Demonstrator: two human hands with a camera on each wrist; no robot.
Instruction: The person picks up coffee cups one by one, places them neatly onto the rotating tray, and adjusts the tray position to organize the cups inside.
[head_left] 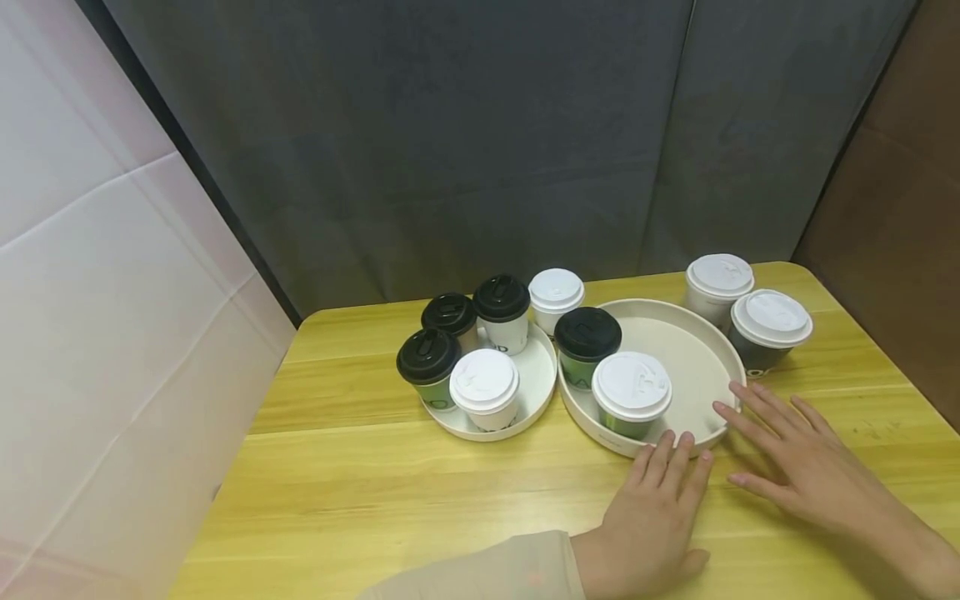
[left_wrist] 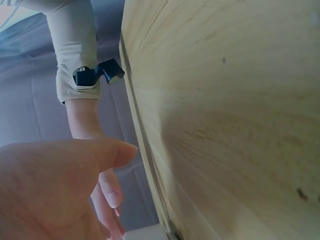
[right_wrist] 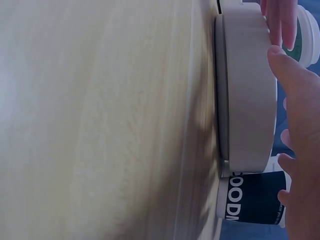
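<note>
The large round cream tray (head_left: 690,350) bears a black-lidded green cup (head_left: 587,346) and a white-lidded green cup (head_left: 632,392) on its left part. My left hand (head_left: 648,517) lies with straight fingers at the tray's front rim. Fingers spread, my right hand (head_left: 806,467) is at the tray's right front rim; in the right wrist view its thumb is beside the tray wall (right_wrist: 252,95). Neither hand grips anything. In the left wrist view the left hand (left_wrist: 55,185) shows mostly its thumb side, and the tray is largely out of sight.
Left of the tray, a smaller white plate (head_left: 538,383) carries several lidded cups, mostly black-lidded. A white-lidded cup (head_left: 556,298) stands behind, between plate and tray. Beside the tray's right edge stand a pale cup (head_left: 717,287) and a dark cup (head_left: 768,329), both white-lidded.
</note>
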